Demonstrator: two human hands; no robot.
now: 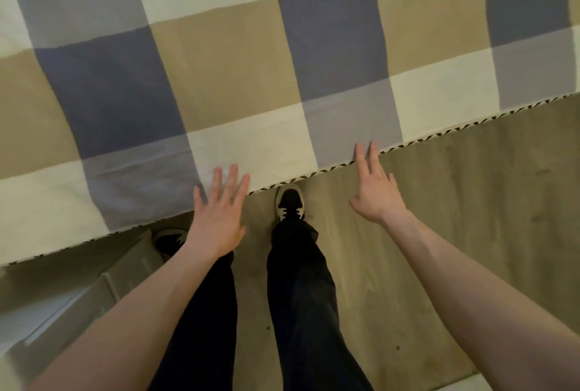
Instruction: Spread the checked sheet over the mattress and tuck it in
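Blue, tan and cream checks: the sheet lies spread flat beyond both hands. It fills the upper part of the view and is cut off at the top, left and right borders. Its near edge, finished with a dark-and-pale trim, runs slantwise past the fingertips of both hands. Whatever lies under the sheet is fully covered.

Left hand: palm down, fingers straight and spread, fingertips overlapping the sheet's edge; whether they press the cloth cannot be told. Right hand: fingers likewise straight and splayed, holding nothing, two fingertips reaching the trim.

Between the hands, a dark-and-white shoe stands with its toe at the trim. A second shoe sits just left of the left wrist, partly hidden by the forearm and the overhanging sheet. Dark trousers run below the hands, between the forearms. The olive-brown floor extends below and to the right of the right hand. Below and left of the left hand is a pale box-like object, blurred and cut off at the border; what it is cannot be made out.
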